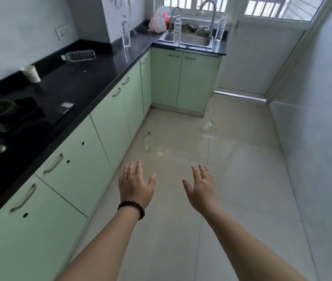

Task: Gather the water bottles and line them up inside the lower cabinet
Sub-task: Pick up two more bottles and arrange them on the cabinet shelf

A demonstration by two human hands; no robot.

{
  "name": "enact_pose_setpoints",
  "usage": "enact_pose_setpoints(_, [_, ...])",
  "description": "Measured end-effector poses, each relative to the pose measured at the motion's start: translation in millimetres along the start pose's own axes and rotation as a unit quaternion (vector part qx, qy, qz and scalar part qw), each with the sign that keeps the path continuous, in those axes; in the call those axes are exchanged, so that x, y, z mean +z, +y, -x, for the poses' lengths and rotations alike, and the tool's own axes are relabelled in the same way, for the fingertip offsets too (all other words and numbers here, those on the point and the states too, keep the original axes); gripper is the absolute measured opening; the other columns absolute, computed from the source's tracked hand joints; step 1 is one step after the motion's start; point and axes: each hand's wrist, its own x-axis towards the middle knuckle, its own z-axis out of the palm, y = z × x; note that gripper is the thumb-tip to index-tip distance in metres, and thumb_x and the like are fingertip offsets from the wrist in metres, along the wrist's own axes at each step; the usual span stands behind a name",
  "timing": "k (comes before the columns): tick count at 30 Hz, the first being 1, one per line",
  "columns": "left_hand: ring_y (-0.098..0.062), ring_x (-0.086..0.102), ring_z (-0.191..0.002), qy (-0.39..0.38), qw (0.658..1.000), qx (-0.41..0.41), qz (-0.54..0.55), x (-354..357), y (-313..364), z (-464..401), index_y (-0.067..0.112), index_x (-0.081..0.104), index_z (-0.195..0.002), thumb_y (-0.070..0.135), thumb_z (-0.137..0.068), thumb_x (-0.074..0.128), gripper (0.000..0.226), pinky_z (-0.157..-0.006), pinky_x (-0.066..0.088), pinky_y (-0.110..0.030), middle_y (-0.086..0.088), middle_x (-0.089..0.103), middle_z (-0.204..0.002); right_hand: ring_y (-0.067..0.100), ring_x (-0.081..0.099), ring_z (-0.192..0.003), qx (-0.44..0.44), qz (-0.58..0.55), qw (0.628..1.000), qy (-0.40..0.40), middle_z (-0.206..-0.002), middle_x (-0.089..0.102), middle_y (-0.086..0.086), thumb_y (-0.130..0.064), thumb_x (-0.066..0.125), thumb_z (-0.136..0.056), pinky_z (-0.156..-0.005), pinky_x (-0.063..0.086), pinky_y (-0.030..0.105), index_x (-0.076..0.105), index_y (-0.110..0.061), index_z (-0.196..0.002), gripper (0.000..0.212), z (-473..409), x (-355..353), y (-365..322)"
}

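Hands hung apart over the pale floor tiles, both held out palm down with fingers straight and spread, gripping nothing: the left hand (135, 186), with a dark bead bracelet (131, 208) at its wrist, nearer the green lower cabinets (108, 122), the right hand (201, 189) farther from them.

The sink (187, 39) sat in the black countertop (75, 78) under the window, and the bottles were scattered around it. One upright bottle (177, 30) stood at the sink's front edge. Another upright bottle (220, 29) stood just right of the sink, beside the tall faucet (209, 15). A third upright bottle (126, 31) stood on the countertop left of the sink, near the corner. Farther left of the sink along the counter, a bottle (79, 55) lay on its side, and beyond it stood a white cup (31, 74).

Two more clear bottles were on the floor (242, 169), below and in front of the sink: one (148, 141) close to the cabinet fronts, ahead of the left hand, and one (207, 125) lying near the corner of the cabinet under the sink. Every visible cabinet door was closed. A plastic bag (158, 21) sat on the counter behind the sink's left side.
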Motion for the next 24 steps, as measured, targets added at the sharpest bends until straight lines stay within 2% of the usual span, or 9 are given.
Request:
enact_pose_setpoints(10, [-0.027, 0.019, -0.144, 0.001, 1.0, -0.024, -0.017, 48, 21, -164, 0.016, 0.026, -0.149, 0.049, -0.092, 0.045, 0.068, -0.116, 0.015, -0.042, -0.011, 0.03, -0.153, 0.023, 0.0, -0.149, -0.008, 0.008, 1.0, -0.028, -0.16, 0.009, 0.01, -0.041, 0.042, -0.097, -0.12, 0.001, 0.036, 0.021, -0.014, -0.15, 0.063, -180, 15, 15])
enact_pose_setpoints(18, [-0.026, 0.016, -0.144, -0.037, 0.998, -0.044, -0.026, 79, 30, -338, 0.017, 0.022, -0.15, 0.05, -0.092, 0.044, 0.069, -0.116, 0.015, -0.041, -0.01, 0.026, -0.155, 0.022, 0.0, -0.148, -0.005, 0.016, 0.999, -0.036, -0.16, 0.01, 0.009, -0.041, 0.043, -0.098, -0.119, 0.0, 0.035, 0.021, -0.014, -0.15, 0.063, -366, 21, -13])
enact_pose_setpoints(24, [-0.024, 0.016, -0.144, -0.057, 0.995, -0.067, -0.041, 94, 41, -462, 0.019, 0.022, -0.15, 0.052, -0.092, 0.041, 0.069, -0.116, 0.017, -0.041, -0.009, 0.026, -0.155, 0.022, 0.002, -0.148, 0.026, -0.019, 0.999, -0.037, -0.16, 0.013, 0.009, -0.038, 0.045, -0.097, -0.12, 0.003, 0.036, 0.023, -0.012, -0.149, 0.062, -491, 19, -26])
